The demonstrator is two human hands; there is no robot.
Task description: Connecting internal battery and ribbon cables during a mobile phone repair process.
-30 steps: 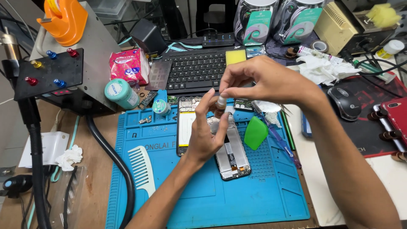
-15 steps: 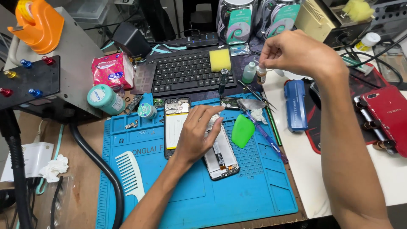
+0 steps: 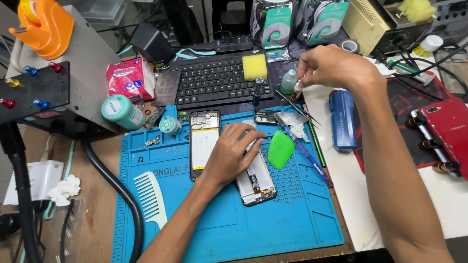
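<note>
Left hand (image 3: 233, 153) pins the fragile opened phone (image 3: 254, 179) flat while right hand (image 3: 331, 65) pinches a light, slippery small bottle (image 3: 296, 91) by its neck.

Left hand (image 3: 233, 152) is down flat, palm facing down, fingers spread a bit and pointing to the upper right, forearm running in from the bottom edge. Right hand (image 3: 331, 65) is stretched way out front, arm nearly straight, wrist bent down, thumb and fingertips pinched together at the tip. Both arms bare.
</note>
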